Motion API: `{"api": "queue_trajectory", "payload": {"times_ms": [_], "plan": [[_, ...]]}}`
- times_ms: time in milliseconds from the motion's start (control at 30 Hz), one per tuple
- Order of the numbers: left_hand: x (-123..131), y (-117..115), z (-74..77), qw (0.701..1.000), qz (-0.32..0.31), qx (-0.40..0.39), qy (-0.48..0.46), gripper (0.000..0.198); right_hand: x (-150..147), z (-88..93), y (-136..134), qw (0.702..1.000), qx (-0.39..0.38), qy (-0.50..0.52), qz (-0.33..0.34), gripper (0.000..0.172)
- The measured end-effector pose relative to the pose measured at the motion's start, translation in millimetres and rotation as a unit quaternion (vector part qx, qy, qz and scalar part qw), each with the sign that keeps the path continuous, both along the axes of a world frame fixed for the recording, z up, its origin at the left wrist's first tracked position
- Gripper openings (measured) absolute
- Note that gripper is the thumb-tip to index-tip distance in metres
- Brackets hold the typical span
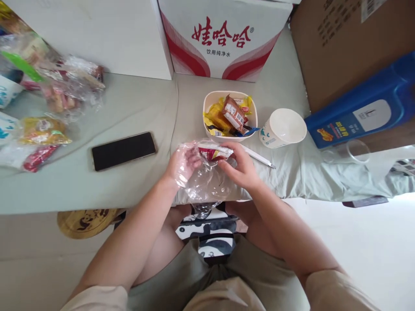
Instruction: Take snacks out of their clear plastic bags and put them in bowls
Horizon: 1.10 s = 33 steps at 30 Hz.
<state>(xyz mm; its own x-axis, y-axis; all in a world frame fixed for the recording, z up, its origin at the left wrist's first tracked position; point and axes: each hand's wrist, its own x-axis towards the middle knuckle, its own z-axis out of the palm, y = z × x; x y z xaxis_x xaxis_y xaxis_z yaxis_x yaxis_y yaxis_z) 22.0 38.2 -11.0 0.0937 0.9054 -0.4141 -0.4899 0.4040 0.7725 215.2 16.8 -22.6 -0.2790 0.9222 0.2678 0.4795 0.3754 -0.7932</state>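
Clear film from a plastic bag [207, 181] covers much of my left hand [185, 163], whose fingers curl at the bag's opening. My right hand [239, 166] has its thumb and fingers around the right end of a red and white wrapped snack [214, 152]. This snack lies between both hands, at the top of the bag; whether it is fully inside I cannot tell. Just beyond it stands a cream plastic bowl [207, 106] with several wrapped snacks in it, a brown packet [234, 114] on top. A white pen [259, 157] lies right of my right hand.
A black phone [124, 150] lies to the left, before several bagged snacks [65, 93]. A paper cup [282, 128] stands right of the bowl, near a blue package [366, 103] and a clear cup [352, 152]. Behind is a white and red carton [223, 47].
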Motion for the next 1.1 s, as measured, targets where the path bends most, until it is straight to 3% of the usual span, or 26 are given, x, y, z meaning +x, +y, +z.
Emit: {"api": "queue_trajectory", "payload": {"times_ms": [133, 233, 300, 500, 567, 733, 833, 1100], "plan": [[1.2, -7.2, -1.9, 0.990, -0.110, 0.066, 0.058, 0.040, 4.9, 2.1, -3.7, 0.999, 0.035, -0.021, 0.032, 0.041], [3.1, -11.0, 1.0, 0.984, -0.136, 0.076, 0.091, 0.042, 5.7, 2.2, -5.0, 0.998, 0.037, -0.023, 0.037, 0.043], [5.3, -10.3, 2.9, 0.988, -0.107, 0.067, 0.085, 0.040, 5.8, 2.4, -4.9, 0.999, 0.039, -0.019, 0.013, 0.040], [6.2, 3.3, 2.1, 0.994, 0.074, 0.041, 0.076, 0.041, 12.4, 6.8, -5.3, 0.993, 0.035, -0.033, -0.105, 0.041], [5.2, 6.6, 1.3, 0.992, 0.107, 0.017, 0.068, 0.042, 16.4, 8.0, -5.3, 0.991, 0.034, -0.019, -0.126, 0.042], [6.7, 7.7, 1.7, 0.992, 0.108, 0.000, 0.061, 0.036, 22.8, 2.3, 4.7, 0.970, 0.101, 0.077, -0.206, 0.051], [9.5, 6.7, 2.1, 0.992, 0.105, 0.010, 0.070, 0.036, 22.2, -2.1, 17.6, 0.957, 0.127, 0.074, -0.252, 0.051], [9.8, 2.3, 1.9, 0.992, 0.092, 0.025, 0.084, 0.036, -0.8, 3.9, 37.8, 0.960, 0.057, -0.037, -0.271, 0.020]]}}
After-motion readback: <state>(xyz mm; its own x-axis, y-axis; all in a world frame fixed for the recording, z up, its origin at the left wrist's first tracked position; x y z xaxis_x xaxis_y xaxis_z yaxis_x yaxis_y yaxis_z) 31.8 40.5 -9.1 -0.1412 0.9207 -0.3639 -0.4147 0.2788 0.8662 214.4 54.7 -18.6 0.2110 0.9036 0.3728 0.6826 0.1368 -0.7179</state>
